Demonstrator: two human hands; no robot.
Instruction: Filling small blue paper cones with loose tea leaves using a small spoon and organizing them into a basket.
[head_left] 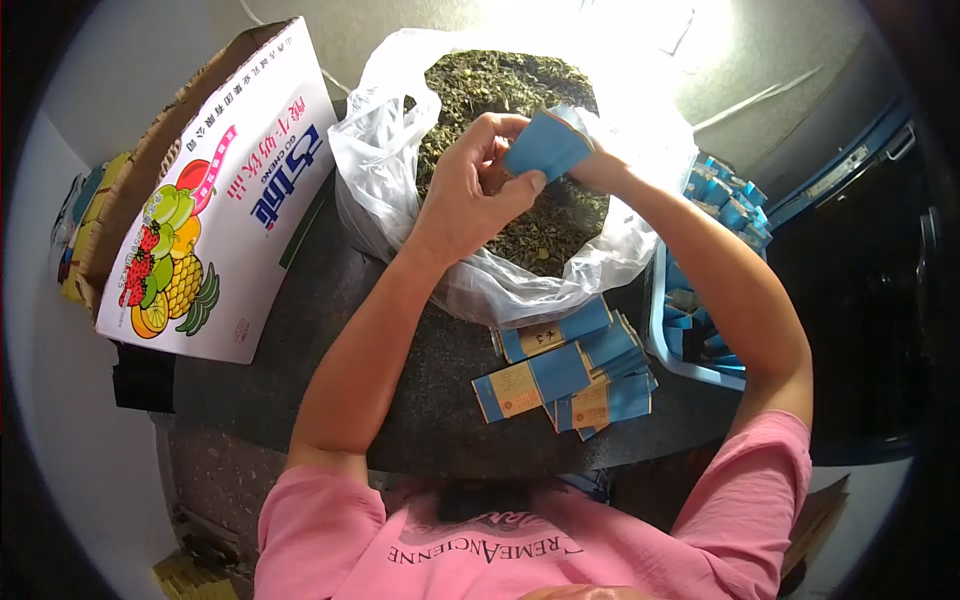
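Pinched between thumb and fingers of the left hand point(468, 195), a blue paper packet point(548, 145) is held above the bag's open mouth; the right hand point(600, 172) is at its far right side — largely hidden, so I cannot tell whether it grips. Beneath lies a dark table point(380, 410). Along its left edge stands a white fruit-printed carton point(215, 220); toward the far edge sits a translucent plastic bag point(358, 190) of dried, crumbled leaves point(500, 85). At the right edge, a light-blue plastic basket point(657, 310) holds folded blue packets point(735, 212). Flat blue-and-tan packets point(562, 372) overlap near the front edge — right of its middle.
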